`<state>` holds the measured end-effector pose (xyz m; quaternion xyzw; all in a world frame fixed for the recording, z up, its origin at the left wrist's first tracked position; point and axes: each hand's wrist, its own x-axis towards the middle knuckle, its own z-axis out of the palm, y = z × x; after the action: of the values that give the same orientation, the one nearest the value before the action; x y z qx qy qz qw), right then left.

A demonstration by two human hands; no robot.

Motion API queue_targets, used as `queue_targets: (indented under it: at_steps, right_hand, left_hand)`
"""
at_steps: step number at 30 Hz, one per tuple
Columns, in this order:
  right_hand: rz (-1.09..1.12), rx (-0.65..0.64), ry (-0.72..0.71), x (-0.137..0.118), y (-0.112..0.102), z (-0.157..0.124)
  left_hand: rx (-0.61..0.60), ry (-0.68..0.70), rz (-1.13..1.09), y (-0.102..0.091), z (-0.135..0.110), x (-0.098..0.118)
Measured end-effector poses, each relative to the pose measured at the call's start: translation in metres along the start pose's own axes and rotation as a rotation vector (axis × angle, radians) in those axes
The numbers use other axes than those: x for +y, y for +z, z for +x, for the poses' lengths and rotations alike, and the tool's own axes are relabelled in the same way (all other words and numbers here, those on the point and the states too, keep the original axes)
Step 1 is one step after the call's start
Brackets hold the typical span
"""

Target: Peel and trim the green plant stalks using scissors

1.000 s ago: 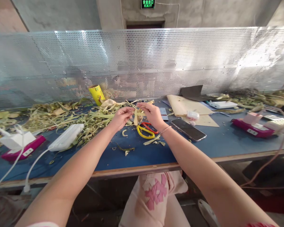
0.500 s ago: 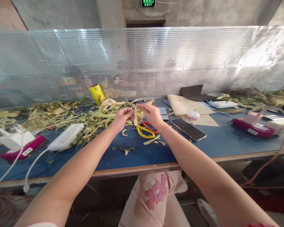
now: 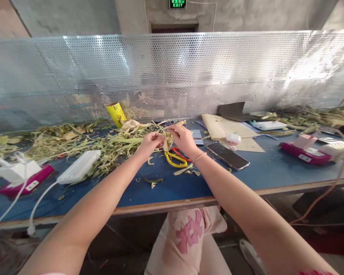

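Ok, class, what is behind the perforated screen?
Through the screen, blurred people show; above it, a wall and an exit sign. What the people hold is veiled; plants cover part of the screen's foot.

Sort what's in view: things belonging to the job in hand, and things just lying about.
Likely part of the job:
pale strip between left hand and right hand
dried plant pile
perhaps the yellow handle nearby

Apparently just lying about:
phone
yellow tube
white cabled device
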<state>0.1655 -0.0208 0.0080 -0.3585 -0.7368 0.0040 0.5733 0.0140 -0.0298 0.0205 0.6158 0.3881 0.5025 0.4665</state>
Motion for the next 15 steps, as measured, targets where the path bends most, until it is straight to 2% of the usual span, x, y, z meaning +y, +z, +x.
queue_targets:
  at_steps: [5,9,11,14,15]
  right_hand:
    - [-0.196,-0.089,-0.021,-0.002,-0.002,-0.001]
    - [-0.203,-0.121,-0.030,0.000,-0.002,-0.002]
    - [-0.167,-0.104,-0.026,0.002,0.000,-0.002]
    - [-0.106,-0.021,-0.007,0.004,0.001,-0.001]
    - [-0.090,0.013,0.003,0.005,0.001,-0.001]
  left_hand:
    - [-0.049,0.115,0.193,0.000,0.000,0.002]
    - [-0.062,0.091,0.334,0.003,0.001,-0.002]
    - [0.056,0.118,0.358,0.007,0.001,-0.005]
    - [0.353,0.294,0.436,0.012,-0.003,-0.007]
    - [0.408,0.330,0.465,0.014,-0.005,-0.007]
